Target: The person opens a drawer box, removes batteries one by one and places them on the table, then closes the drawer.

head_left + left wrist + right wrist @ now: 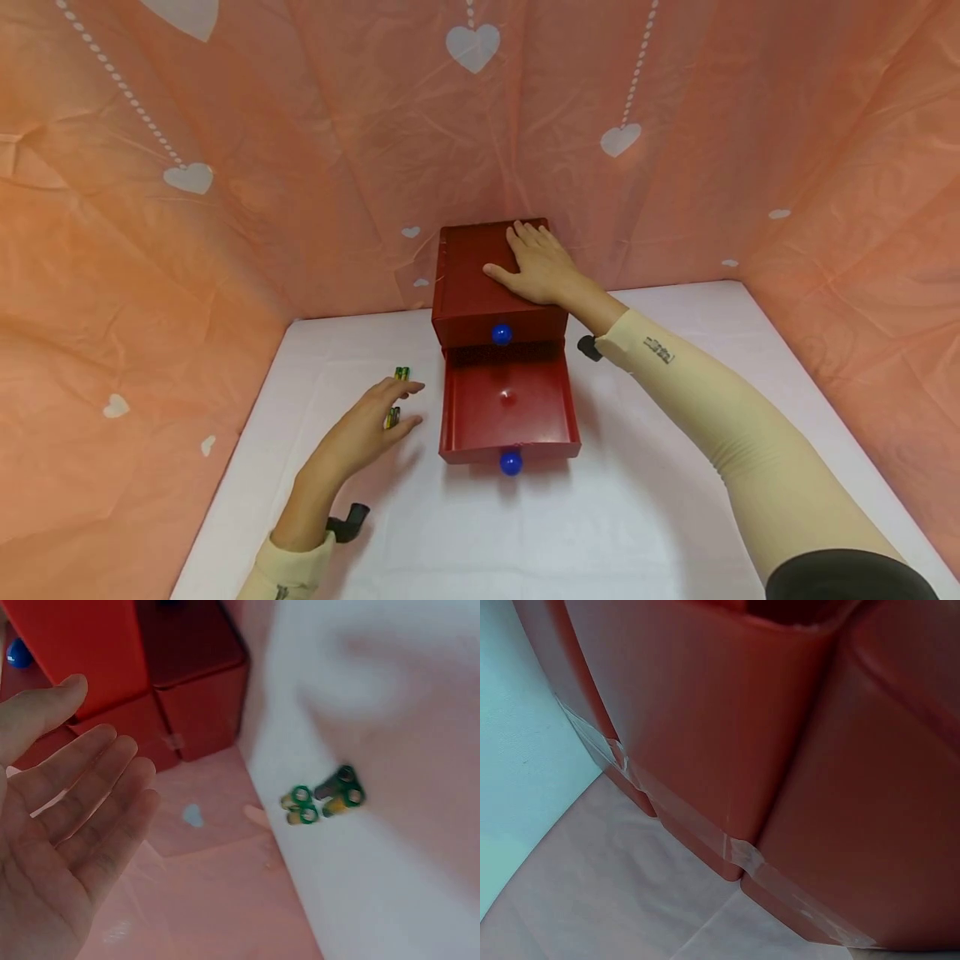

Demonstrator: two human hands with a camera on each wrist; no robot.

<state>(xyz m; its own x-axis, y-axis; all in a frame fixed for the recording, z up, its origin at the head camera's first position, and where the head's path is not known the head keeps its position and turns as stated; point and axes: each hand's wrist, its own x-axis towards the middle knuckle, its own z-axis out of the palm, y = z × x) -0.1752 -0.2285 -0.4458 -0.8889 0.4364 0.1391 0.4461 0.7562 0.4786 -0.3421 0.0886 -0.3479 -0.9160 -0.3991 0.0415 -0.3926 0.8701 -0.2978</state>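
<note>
Danger spot: small green-and-gold cylindrical batteries (402, 373), left of frame centre, could scatter or roll if left hand (362, 428) brushes them. Pulled-out red plastic lower drawer (480, 417), centre, could tip boxy red plastic cabinet (472, 279) if leaned on. Left hand: fingers loosely extended, grasping nothing, near batteries. Right hand (542, 268): spread on cabinet top, upper centre, grasping nothing; how hard it presses, cannot tell.

Batteries (402, 373) left of red drawer unit (468, 271): partly hidden by left hand (363, 429), labels unreadable. Right of unit, sleeve print (659, 350) illegible. Left sleeve (292, 568) cut off by frame edge.
</note>
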